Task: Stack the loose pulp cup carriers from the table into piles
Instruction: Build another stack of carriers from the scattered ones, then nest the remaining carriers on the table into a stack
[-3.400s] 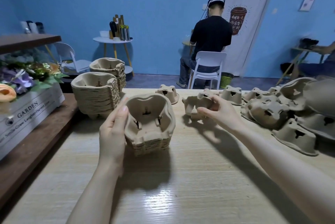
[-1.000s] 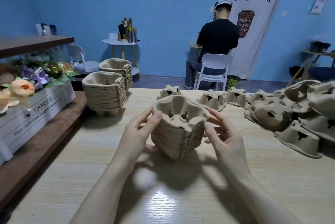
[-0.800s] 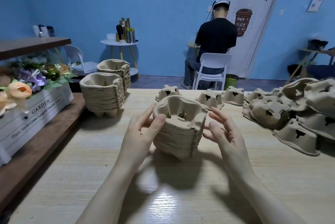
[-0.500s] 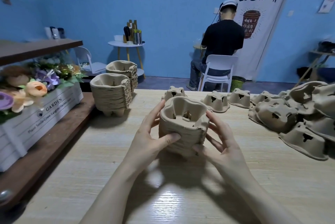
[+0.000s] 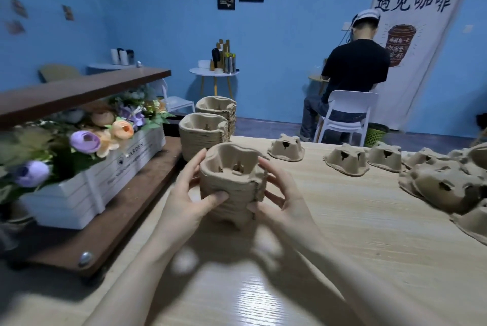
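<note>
Blue walls hung with framed pictures back a pale wooden table (image 5: pixel 369 220), on which the work is laid out. At its middle a small pile of nested pulp carriers (image 5: pixel 233 186) is held cup-side up between both hands and appears to be raised just off the wood on its moulded feet, though contact cannot be ruled out. The left hand (image 5: pixel 189 201) is wrapped round the pile's left wall, thumb pressed across the front layers; the right hand (image 5: pixel 279 196) is curled against the ragged right edge, so the pile is grasped from both sides. Two taller finished piles (image 5: pixel 203 133) stand just behind it at the table's left edge, beside a white planter of artificial flowers (image 5: pixel 89 175). Loose carriers (image 5: pixel 345 159) lie upside down, singly along the far edge and heaped at the right. Moulded pulp is judged to be light, dry and rough, so little slipping is expected, but the thin walls may be crushed or torn if squeezed hard. A pile is best taken low on opposite side walls, where the nested layers stiffen one another, rather than by the flimsy top rim.
</note>
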A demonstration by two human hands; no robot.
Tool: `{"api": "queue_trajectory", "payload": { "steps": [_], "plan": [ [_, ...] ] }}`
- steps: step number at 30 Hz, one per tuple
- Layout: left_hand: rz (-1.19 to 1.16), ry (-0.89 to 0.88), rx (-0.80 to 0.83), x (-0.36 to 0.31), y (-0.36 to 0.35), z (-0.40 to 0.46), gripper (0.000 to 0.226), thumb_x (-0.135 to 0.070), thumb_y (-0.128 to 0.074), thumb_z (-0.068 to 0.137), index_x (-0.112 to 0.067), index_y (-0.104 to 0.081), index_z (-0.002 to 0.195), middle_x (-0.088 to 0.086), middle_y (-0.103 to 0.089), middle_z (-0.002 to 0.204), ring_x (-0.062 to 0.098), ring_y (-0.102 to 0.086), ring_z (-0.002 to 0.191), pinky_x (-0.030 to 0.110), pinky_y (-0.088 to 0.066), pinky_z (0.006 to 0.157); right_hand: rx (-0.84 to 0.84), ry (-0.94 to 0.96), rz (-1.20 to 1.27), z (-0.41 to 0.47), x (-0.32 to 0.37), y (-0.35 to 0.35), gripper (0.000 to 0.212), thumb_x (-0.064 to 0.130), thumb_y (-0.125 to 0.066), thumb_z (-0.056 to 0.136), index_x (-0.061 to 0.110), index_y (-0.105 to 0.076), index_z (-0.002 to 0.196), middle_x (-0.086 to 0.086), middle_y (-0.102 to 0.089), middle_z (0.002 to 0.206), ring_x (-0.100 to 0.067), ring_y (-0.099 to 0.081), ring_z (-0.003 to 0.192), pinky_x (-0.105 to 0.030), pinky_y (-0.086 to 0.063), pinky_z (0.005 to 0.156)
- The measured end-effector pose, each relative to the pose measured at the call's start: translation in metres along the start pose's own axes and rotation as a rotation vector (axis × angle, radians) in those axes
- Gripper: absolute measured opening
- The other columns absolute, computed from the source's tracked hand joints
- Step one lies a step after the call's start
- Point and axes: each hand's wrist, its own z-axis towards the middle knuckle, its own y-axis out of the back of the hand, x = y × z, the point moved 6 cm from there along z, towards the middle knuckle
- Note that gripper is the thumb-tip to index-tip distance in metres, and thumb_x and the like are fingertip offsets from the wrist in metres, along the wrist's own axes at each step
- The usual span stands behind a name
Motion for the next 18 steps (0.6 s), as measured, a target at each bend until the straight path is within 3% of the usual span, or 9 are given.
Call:
{"api": "queue_trajectory", "payload": {
  "steps": [3,6,9,13,18],
  "plan": [
    [-0.08,0.035,-0.041,0.006,0.028,0.004,0.086,-0.013,-0.076,0.067,-0.021,-0.042,0.146,0.006,-0.055,0.142,0.012,-0.054,0.128,0.02,-0.044,0.106,0.054,-0.005,0.01,0.019,-0.004,-0.032,0.076,0.008,-0.07,0.073,0.048,-0.047,0.134,0.006,-0.044,0.14,-0.011,-0.047,0.128,-0.04,-0.047,0.106],
    [-0.094,0.069,-0.071,0.017,0.052,0.008,0.086,-0.016,-0.075,0.067,-0.031,-0.041,0.145,0.004,-0.054,0.142,0.018,-0.054,0.13,0.044,-0.042,0.112,0.076,-0.011,0.0,0.035,-0.01,-0.058,0.076,0.008,-0.069,0.073,0.045,-0.045,0.135,0.006,-0.043,0.14,-0.011,-0.045,0.13,-0.044,-0.044,0.108],
    [-0.105,0.105,-0.107,0.027,0.066,0.014,0.087,-0.017,-0.076,0.067,-0.036,-0.041,0.144,0.003,-0.054,0.141,0.02,-0.056,0.128,0.054,-0.042,0.109,0.08,-0.025,-0.028,0.048,-0.016,-0.073,0.076,0.009,-0.066,0.073,0.045,-0.042,0.135,0.01,-0.042,0.139,-0.01,-0.043,0.132,-0.046,-0.038,0.111],
    [-0.088,0.077,-0.113,0.032,0.07,0.024,0.081,-0.003,-0.078,0.078,-0.036,-0.04,0.142,0.005,-0.05,0.145,0.02,-0.054,0.129,0.045,-0.041,0.112,0.082,-0.048,-0.047,0.058,-0.021,-0.081,0.077,0.006,-0.061,0.072,0.047,-0.04,0.134,0.009,-0.041,0.14,-0.007,-0.042,0.132,-0.046,-0.037,0.112],
    [-0.07,0.058,-0.124,0.036,0.072,0.03,0.078,0.006,-0.07,0.083,-0.033,-0.039,0.143,0.004,-0.05,0.143,0.004,-0.056,0.12,0.025,-0.045,0.104,0.077,-0.072,-0.069,0.065,-0.025,-0.086,0.078,0.007,-0.06,0.071,0.048,-0.039,0.133,0.007,-0.041,0.141,-0.01,-0.041,0.134,-0.047,-0.036,0.113]
  ]
}}
